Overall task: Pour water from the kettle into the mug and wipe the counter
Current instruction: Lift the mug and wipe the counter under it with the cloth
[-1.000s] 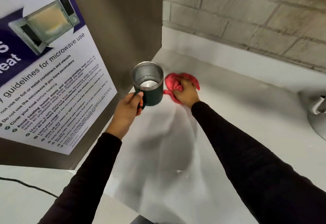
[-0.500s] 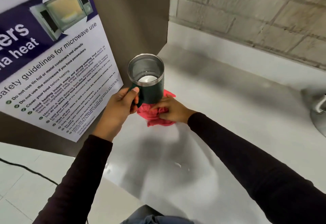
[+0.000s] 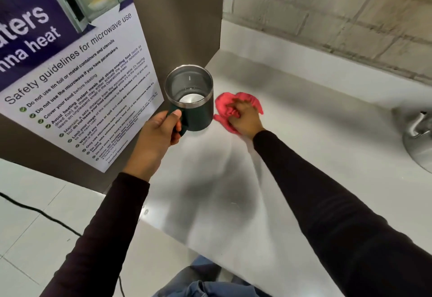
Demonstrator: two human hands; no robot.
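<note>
Fingers of the left hand (image 3: 159, 133) curl round the handle of the mug (image 3: 190, 99), holding it upright above the counter (image 3: 304, 151), left of centre, with water in the bottom. Just right of it, the right hand (image 3: 244, 119) presses flat, fingers bent, on a red cloth (image 3: 230, 104) lying on the counter. Far right, the kettle (image 3: 418, 137) stands at the frame edge.

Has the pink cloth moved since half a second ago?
Yes. The pink cloth under the right hand has gone from below the mug to its right, farther back toward the brick wall.
</note>
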